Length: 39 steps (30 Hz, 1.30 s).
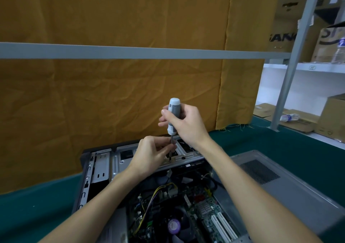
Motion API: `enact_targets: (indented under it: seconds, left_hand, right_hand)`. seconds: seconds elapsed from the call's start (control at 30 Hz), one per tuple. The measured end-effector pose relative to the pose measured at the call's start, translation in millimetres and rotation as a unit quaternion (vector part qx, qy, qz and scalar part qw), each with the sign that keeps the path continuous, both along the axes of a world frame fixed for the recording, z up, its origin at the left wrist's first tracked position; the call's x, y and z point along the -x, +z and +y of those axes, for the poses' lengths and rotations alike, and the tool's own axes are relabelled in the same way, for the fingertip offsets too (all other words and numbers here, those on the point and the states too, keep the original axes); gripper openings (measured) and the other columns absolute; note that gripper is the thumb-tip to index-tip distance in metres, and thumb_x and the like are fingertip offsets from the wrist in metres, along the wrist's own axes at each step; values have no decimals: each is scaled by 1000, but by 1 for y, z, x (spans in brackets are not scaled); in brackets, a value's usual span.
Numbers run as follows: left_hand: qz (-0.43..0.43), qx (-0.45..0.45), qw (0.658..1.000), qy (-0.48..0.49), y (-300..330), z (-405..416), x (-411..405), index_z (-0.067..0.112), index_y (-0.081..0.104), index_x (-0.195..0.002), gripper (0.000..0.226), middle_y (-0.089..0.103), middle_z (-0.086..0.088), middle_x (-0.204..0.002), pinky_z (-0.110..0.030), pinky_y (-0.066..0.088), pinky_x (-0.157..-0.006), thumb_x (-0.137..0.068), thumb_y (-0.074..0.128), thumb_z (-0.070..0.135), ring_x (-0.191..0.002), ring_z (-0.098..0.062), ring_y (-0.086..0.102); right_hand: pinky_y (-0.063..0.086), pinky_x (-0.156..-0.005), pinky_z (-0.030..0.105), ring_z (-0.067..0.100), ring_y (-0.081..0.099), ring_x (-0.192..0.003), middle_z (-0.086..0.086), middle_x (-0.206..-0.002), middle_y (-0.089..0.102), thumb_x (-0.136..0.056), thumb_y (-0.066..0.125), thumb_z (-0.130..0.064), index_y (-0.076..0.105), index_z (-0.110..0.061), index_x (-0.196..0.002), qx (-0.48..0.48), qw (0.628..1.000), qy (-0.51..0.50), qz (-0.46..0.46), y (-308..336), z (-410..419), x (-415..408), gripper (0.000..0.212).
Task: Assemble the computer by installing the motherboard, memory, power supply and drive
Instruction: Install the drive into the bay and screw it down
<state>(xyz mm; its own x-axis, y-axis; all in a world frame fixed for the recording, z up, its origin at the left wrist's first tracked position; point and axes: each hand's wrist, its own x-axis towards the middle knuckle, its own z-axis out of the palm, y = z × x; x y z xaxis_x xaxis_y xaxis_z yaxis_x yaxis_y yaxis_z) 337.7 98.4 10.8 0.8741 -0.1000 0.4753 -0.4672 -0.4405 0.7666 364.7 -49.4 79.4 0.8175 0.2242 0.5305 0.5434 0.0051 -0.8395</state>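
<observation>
I see the open computer case (168, 196) lying on the green counter (280, 145); my right hand (186, 123) grips the screwdriver (173, 115) upright over its metal drive bracket (179, 156), my left hand (151, 153) pinches the shaft low, and the side panel (280, 183) lies just beside

Dim even light, soft focus, bowed edges

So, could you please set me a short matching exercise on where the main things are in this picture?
Things:
1. screwdriver
2. left hand
3. case side panel
4. plastic bottle

Places:
A. lying on the low shelf at right
B. flat on the green mat, right of the case
C. upright in the right hand
D. pinching the screwdriver's shaft

Pairs: 1-C, 2-D, 3-B, 4-A
</observation>
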Motion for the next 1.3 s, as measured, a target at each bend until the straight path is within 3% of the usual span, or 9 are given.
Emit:
enact_targets:
  seconds: [0.1, 0.23, 0.43, 0.63, 0.77, 0.9, 1.03, 1.1, 1.3]
  left_hand:
    - [6, 10, 1000, -3, -1, 1, 1, 16, 79, -108, 16, 79, 11, -96, -27, 60, -83, -99, 65, 14, -97, -4, 74]
    - [17, 12, 1000, 0, -3, 2, 1, 14, 76, -108, 17, 79, 8, -96, -40, 59, -92, -101, 61, 12, -97, -7, 74]
    - [18, -11, 1000, 18, -6, 2, 2, 16, 77, -116, 22, 78, 12, -101, -30, 60, -89, -96, 70, 25, -96, 3, 71]
    - [41, -175, 984, 7, -8, 7, 3, 24, 69, -128, 43, 71, 15, -114, -21, 53, -84, -88, 75, 39, -93, 0, 66]
    - [36, -287, 957, 17, -12, 8, 1, 25, 61, -135, 60, 57, 10, -117, -22, 40, -80, -83, 76, 52, -100, -9, 52]
    - [37, -275, 961, 19, -11, 11, 0, 24, 66, -125, 53, 57, 11, -115, -18, 40, -77, -82, 79, 52, -96, -8, 55]
    - [35, -253, 967, 19, -8, 15, 2, 19, 72, -116, 47, 64, 9, -107, -18, 46, -78, -80, 82, 49, -94, -9, 61]
    - [36, -250, 967, 22, -6, 15, 3, 19, 73, -115, 47, 66, 8, -107, -23, 50, -82, -80, 83, 49, -95, -10, 62]
    - [20, -249, 968, 18, -5, 15, 4, 20, 76, -103, 37, 68, 7, -96, -23, 49, -74, -79, 84, 47, -86, -12, 63]
  right_hand:
    - [64, -76, 47, 18, 77, -75, 5, -84, 77, -88, 81, -29, 70, -7, -94, 23, 996, -81, -33, 0, 7, 2, 26]
    - [53, -105, 44, 24, 72, -111, 12, -117, 74, -95, 71, -17, 64, -5, -123, -22, 985, 137, 105, 16, -1, -5, 31]
    - [64, -74, 45, 22, 78, -75, 7, -80, 77, -85, 84, -22, 71, -4, -87, 27, 998, -42, -46, 13, 6, -8, 22]
    - [62, -75, 42, 33, 74, -79, 18, -78, 70, -92, 69, -3, 55, -18, -62, -48, 963, 191, 182, 30, 14, -17, 36]
    - [34, -39, 24, 17, 39, -35, 3, -45, 46, -97, 68, -17, 48, -17, -57, -69, 986, 50, 144, 20, 32, -20, 44]
    - [29, -39, 23, 13, 34, -37, -6, -44, 41, -96, 68, -19, 46, -20, -58, -88, 992, -68, 54, 8, 51, -17, 44]
    - [31, -48, 28, 14, 37, -43, -1, -50, 46, -91, 74, -29, 52, -19, -62, 20, 971, 188, 150, 22, 31, -16, 37]
    - [30, -50, 27, 14, 34, -45, -1, -49, 44, -90, 70, -26, 50, -19, -57, 17, 959, 227, 169, 23, 24, -18, 40]
    - [25, -41, 21, 13, 29, -35, -2, -42, 35, -85, 61, -8, 44, -20, -50, -114, 983, 25, 143, 9, 40, -18, 41]
